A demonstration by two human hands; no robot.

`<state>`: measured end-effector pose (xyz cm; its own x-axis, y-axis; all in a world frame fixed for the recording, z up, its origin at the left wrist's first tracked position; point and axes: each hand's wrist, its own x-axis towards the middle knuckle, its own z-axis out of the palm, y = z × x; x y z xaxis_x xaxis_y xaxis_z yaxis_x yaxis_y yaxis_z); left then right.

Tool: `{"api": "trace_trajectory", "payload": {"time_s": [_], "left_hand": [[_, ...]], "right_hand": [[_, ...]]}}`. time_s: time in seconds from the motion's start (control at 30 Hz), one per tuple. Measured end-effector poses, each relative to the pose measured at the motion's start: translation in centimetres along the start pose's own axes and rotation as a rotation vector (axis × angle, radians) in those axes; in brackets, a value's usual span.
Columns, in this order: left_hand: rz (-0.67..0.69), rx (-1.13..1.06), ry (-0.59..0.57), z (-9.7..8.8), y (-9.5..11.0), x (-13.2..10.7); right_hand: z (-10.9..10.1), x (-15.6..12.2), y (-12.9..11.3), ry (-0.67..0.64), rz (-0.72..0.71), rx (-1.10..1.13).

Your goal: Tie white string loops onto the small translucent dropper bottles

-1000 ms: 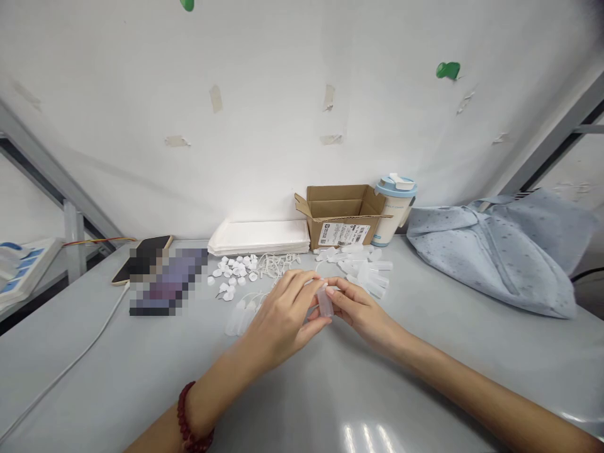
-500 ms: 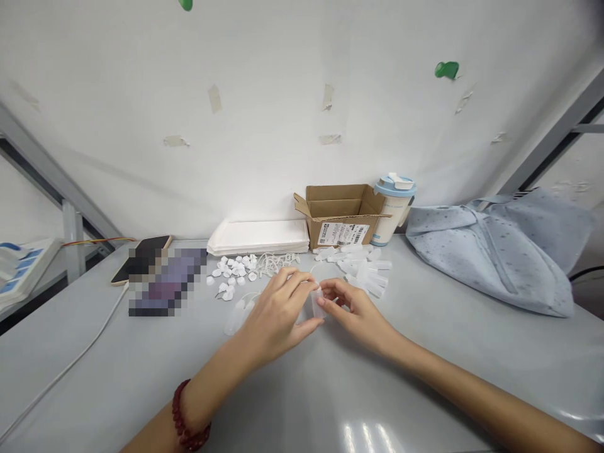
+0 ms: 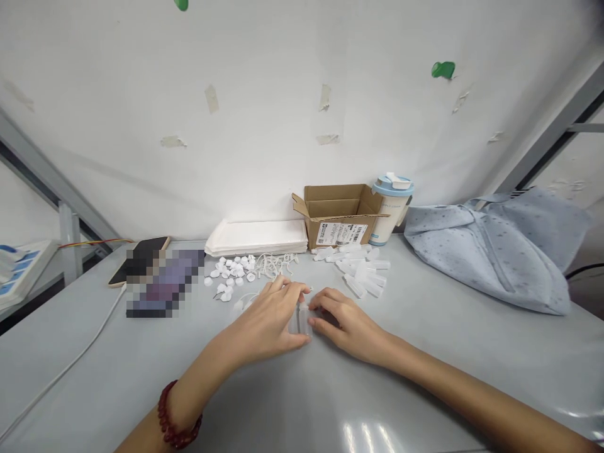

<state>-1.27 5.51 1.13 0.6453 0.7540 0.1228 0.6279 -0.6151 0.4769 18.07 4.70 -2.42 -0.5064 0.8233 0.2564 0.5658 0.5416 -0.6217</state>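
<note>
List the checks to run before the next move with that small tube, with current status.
1. Grip: ok. The left hand and right hand both pinch the small tube between their fingertips.
2. Tube touching the table: cannot tell; it sits very low.
3. Tube capped: cannot tell; fingers cover its ends.
4. Loose caps at hand: ok, scattered just beyond the left hand.
5. Spare tubes apart from the hands: ok, piled beyond the right hand.
6. Cup upright: ok, lidded, beside the box.
</note>
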Motion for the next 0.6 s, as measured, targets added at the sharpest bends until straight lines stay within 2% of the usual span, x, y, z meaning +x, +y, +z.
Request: {"api": "trace_trajectory", "payload": {"time_s": [0.33,0.6], "left_hand": [[-0.034,0.025,-0.056,-0.36,0.19,-0.02],[0.002,0.029,-0.049,-0.24,-0.06,-0.08]], "right_hand": [[-0.28,-0.21,-0.06,-0.045,-0.027,-0.031],[-0.37,-0.13,-0.04,-0.05,-0.038,-0.018]]}}
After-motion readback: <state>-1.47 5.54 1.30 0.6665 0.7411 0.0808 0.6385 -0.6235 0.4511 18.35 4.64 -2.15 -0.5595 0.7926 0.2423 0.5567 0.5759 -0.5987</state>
